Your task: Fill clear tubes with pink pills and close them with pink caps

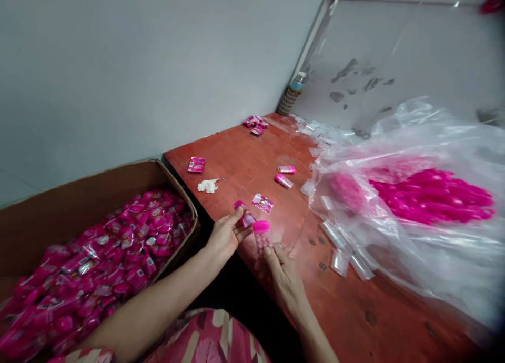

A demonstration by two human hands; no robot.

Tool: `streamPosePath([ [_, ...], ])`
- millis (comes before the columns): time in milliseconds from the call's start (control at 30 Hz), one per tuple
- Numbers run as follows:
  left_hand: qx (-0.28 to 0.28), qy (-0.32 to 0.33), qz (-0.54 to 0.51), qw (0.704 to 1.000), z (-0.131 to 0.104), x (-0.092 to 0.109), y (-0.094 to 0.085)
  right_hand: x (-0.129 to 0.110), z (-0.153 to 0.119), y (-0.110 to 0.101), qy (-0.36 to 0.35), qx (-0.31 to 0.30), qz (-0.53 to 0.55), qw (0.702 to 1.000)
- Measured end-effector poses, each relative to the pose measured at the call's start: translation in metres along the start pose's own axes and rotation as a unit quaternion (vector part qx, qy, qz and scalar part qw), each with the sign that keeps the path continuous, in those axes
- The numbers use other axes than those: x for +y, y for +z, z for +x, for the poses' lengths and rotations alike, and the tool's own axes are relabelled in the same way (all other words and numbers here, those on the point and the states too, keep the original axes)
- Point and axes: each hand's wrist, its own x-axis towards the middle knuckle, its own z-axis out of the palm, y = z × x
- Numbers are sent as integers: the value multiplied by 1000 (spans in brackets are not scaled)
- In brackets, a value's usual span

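Note:
Over the near left edge of the red table (300, 237), my left hand (226, 234) pinches a pink printed label sleeve (245, 215) between thumb and fingers. My right hand (282, 268) grips the lower end of a small clear container (262, 239) with a bright pink cap and pink balls inside. The container stands nearly upright, its cap close beside the sleeve; whether they touch I cannot tell. Just beyond my hands another flat printed label (262, 203) lies on the table. Farther off are two pink-capped containers (284, 181).
At left, a cardboard box (179, 194) holds many pink wrapped packs (118, 258). A clear plastic bag (414, 258) of bright pink parts (437, 194) lies at right, beside clear tubes (347, 255). Pink labels (256, 124) and a bottle (292, 93) are near the wall.

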Motion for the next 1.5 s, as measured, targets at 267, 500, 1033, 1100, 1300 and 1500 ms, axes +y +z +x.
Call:
streamPosePath([
  [267, -73, 52, 63, 994, -11, -10, 12, 11, 4, 1, -4, -5, 18, 1000],
  [500, -141, 27, 111, 983, -14, -3, 15, 17, 7, 5, -20, -24, 31, 999],
  [1033, -145, 4, 243, 959, -9, -2, 15, 20, 8, 7, -54, -10, -7, 998],
  [1100, -137, 5, 233, 963, -9, -4, 16, 21, 10, 9, -73, 52, -67, 994],
  [1300, -183, -36, 266, 946, -16, -6, 14, 19, 12, 11, -56, -36, 84, 994],
  [1500, -251, -43, 274, 927, -23, -14, 10, 27, 22, 10, -24, -23, 238, 971],
])
